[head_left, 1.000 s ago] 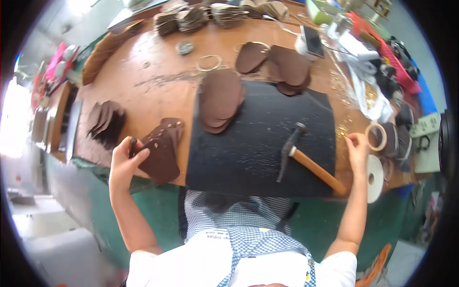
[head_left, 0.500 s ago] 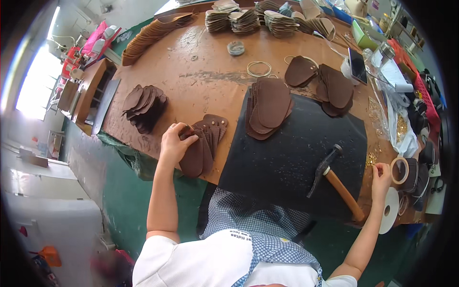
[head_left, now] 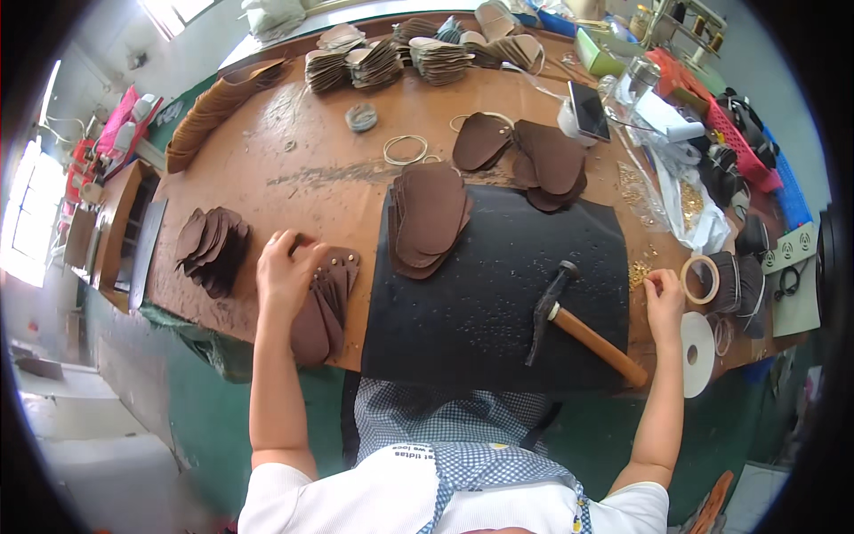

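My left hand [head_left: 286,274] rests at the upper end of a fanned stack of brown leather pieces [head_left: 313,327], its thumb and fingers apart. Small brass-coloured rivets show along the top of that stack. Far to the right, my right hand [head_left: 664,304] has its fingertips pinched together beside a small pile of gold-coloured rivets [head_left: 638,272]; whatever is between them is too small to make out. Between my hands lies a black mat [head_left: 480,311], bearing a hammer [head_left: 594,340] with a wooden handle. Another stack of brown leather pieces [head_left: 431,214] overlaps the mat's upper left corner.
A dark brown leather stack [head_left: 212,249] sits at the table's left. More brown pieces [head_left: 551,160] lie beyond the mat, near a phone [head_left: 588,111]. Tape rolls [head_left: 696,356] stand right of my right hand. Stacked pieces [head_left: 372,64] line the far edge.
The view has shifted, so the table sits further left. My left hand has moved slightly toward the riveted end of the fanned stack, its thumb and fingers wider apart. My right hand stays by the rivets.
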The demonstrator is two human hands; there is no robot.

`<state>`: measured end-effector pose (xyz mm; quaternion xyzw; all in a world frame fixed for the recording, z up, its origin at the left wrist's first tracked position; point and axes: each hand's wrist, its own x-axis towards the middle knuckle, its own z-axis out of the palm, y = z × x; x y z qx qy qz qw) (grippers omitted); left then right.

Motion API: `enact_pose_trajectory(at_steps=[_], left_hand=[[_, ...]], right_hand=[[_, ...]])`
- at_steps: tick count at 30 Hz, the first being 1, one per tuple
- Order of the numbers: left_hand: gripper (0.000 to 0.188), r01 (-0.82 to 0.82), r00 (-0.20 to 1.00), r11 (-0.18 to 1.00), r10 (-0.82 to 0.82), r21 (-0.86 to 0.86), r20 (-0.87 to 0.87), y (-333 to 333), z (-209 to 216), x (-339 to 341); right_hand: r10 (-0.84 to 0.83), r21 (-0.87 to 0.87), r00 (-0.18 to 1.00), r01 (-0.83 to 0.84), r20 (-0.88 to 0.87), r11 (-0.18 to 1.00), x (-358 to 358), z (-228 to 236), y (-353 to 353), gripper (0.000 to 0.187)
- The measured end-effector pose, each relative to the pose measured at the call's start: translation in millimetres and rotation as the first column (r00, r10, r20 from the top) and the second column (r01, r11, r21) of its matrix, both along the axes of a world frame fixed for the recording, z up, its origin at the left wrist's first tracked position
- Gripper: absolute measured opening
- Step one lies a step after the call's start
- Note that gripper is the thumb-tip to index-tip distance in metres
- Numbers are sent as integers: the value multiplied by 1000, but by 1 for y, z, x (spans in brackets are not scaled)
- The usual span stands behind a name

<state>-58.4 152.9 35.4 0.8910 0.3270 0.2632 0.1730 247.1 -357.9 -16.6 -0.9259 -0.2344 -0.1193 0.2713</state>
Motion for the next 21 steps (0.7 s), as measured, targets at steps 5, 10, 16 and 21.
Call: enact_pose_trajectory(at_steps=[5,10,16,21], left_hand=[[31,336,941,931,-338,-142,11,-41,23,120],[44,504,822,855,-519,-127,-233,-26,-4,196],[35,485,866,843,-429,231,-256,-60,16,174],[25,439,895,788,-425,432,-134,-69,1,174]], right_hand=[[-59,13,997,59,55,998,-1,-4,-7,6],[-73,293,986,115,-152,949,2,-16,-32,7],[140,637,809,329,-571,697,-10,-1,-20,12],[314,713,671,471,-672,519,-12,0,-21,22]])
